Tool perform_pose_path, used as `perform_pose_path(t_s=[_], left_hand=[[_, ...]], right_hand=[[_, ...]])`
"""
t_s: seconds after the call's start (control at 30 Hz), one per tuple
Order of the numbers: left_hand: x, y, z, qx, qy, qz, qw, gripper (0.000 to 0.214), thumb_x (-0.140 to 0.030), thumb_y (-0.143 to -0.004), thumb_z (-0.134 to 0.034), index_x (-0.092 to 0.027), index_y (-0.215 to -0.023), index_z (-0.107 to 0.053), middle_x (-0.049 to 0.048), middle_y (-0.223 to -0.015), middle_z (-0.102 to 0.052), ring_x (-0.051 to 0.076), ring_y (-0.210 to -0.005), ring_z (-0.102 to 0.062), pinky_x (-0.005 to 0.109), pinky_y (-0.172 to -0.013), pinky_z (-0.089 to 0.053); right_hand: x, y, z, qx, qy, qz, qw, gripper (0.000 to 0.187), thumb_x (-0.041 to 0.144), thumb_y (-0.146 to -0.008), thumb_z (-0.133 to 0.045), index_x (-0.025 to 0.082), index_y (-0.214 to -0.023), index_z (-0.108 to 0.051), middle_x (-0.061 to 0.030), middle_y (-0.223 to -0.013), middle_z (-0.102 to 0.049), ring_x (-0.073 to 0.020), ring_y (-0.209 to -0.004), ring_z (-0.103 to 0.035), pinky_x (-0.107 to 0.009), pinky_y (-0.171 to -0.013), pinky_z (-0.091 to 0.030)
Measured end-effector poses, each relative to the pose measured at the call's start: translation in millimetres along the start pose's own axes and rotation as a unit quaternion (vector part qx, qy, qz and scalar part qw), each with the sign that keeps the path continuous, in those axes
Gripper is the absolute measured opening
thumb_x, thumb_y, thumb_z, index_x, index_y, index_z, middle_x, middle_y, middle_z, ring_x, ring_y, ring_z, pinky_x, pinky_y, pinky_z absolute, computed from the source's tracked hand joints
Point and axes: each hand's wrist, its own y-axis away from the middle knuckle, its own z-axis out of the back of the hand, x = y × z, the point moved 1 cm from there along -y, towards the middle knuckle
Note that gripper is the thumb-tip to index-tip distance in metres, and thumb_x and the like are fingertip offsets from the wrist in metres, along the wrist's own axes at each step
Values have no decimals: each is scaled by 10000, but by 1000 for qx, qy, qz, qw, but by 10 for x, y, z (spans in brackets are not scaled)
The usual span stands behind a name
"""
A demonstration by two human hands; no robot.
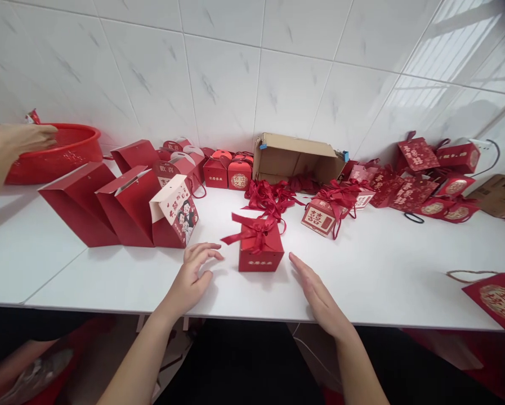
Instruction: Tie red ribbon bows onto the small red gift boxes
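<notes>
A red gift box [261, 256] tied with a red ribbon bow [258, 232] stands upright on the white table in front of me. To its left is my left hand [196, 277], its fingers apart and slightly curled, holding nothing. On the other side, my right hand [317, 289] rests near the box's right edge with fingers stretched out. Neither hand appears to touch the box. Behind it lies a heap of loose red ribbons [273, 197], spilling from a cardboard box [298, 147] tipped on its side.
Open red gift bags [83, 208] stand at left, one with a printed couple [184, 219]. A red plastic basket [75, 149] is beyond them, with another person's hand [28, 138] at it. Finished-looking boxes [320, 216] and a pile of red boxes [412, 183] lie right. A red bag [499, 301] sits front right.
</notes>
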Motion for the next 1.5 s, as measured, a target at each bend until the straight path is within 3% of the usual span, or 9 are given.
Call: perform_pose_path(t_s=[0.13, 0.4, 0.53, 0.6, 0.67, 0.87, 1.17, 1.33, 1.5], left_hand=[[27, -19, -29, 55, 28, 79, 995, 641, -159, -720, -422, -262, -1353, -417, 79, -1359, -451, 266, -1328, -350, 474, -1093, -312], [-38, -275, -126, 76, 88, 125, 985, 611, -224, -712, -462, -198, -1322, -442, 131, -1363, -482, 283, -1278, -446, 456, -1027, -390], [-55, -297, -94, 40, 93, 87, 991, 259, -201, -665, -420, -208, -763, -659, 77, -1121, -636, 289, -1157, -526, 487, -1029, -370], [-40, -263, -48, 15, 94, 92, 991, 217, -198, -653, -385, -206, -485, -523, 71, -970, -665, 297, -1069, -552, 521, -1015, -360], [-23, -227, -12, -14, 103, 109, 989, 227, -203, -647, -372, -205, -433, -449, 70, -909, -657, 297, -1001, -566, 538, -989, -370], [-24, -199, -30, -70, 98, 125, 985, 241, -181, -648, -387, -206, -729, -613, 55, -1015, -633, 292, -1112, -532, 512, -1013, -365], [-32, -162, -141, 52, 62, 63, 995, 587, -294, -767, -539, -183, -1333, -434, 116, -1312, -552, 272, -1232, -497, 445, -1035, -402], [-120, -155, -132, 96, 106, 14, 990, 388, -288, -806, -540, -209, -1185, -560, 93, -1221, -621, 256, -1149, -567, 412, -1011, -439], [-67, -159, -126, 80, 123, 68, 987, 234, -221, -776, -497, -187, -972, -621, 62, -950, -700, 248, -948, -652, 395, -883, -513]], right_hand=[[30, -16, -1, 3, 15, -36, 999, 539, 542, -946, -253, 326, -1438, -288, 9, -1498, -324, -224, -1390, -231, -482, -1145, -206], [110, -204, 0, -15, 28, -34, 999, 499, 582, -932, -206, 279, -1093, -568, -38, -1403, -444, -262, -1290, -379, -509, -1076, -286], [102, -286, -41, -16, 58, -42, 997, 567, 578, -934, -203, 324, -1435, -280, -52, -1431, -418, -264, -1322, -348, -544, -1097, -211], [73, -298, -61, -23, 44, -61, 997, 635, 580, -934, -195, 325, -1490, -21, -63, -1473, -360, -258, -1326, -358, -552, -1099, -200], [37, -294, -71, -35, 18, -71, 997, 656, 585, -934, -190, 330, -1483, 61, -62, -1496, -319, -246, -1336, -352, -539, -1105, -200], [11, -247, -58, -42, -47, -59, 996, 616, 585, -935, -190, 324, -1486, -101, -41, -1497, -325, -221, -1319, -382, -475, -1104, -259], [124, -216, -27, -8, 33, -39, 999, 557, 547, -950, -196, 344, -1469, -197, -13, -1438, -432, -251, -1356, -321, -542, -1109, -199], [140, -216, -26, 22, 64, 4, 998, 529, 519, -958, -201, 347, -1457, -237, -12, -1417, -461, -262, -1342, -339, -554, -1093, -236], [150, -207, -19, 21, 23, 1, 1000, 504, 522, -954, -250, 319, -1408, -333, -33, -1439, -423, -249, -1333, -359, -512, -1093, -278]])
